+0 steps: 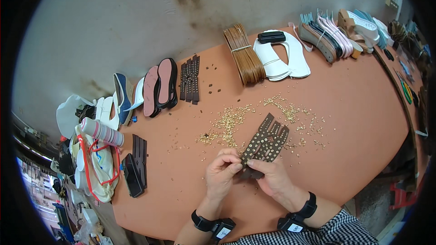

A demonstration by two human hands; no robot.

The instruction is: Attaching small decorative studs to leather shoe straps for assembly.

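A dark brown cut-out strap piece (268, 138), dotted with gold studs, is held in my right hand (274, 177), its thumb lying across the lower end. My left hand (222, 172) is closed in a pinch against the piece's lower left edge. What sits between those left fingertips is too small to make out. Beyond my hands, loose gold studs (229, 120) are scattered over the brown tabletop (195, 172), with a second patch of studs (290, 111) to the right. Similar studded strap pieces (190, 79) lie farther back on the left.
Pink-topped soles (166, 81) and a blue shoe (121, 97) stand at back left. A black phone-like object (131, 175) lies near left, beside a striped cup (102, 132). Along the back are bundled brown strips (244, 56), white cut-outs (297, 59) and several wedge soles (324, 38).
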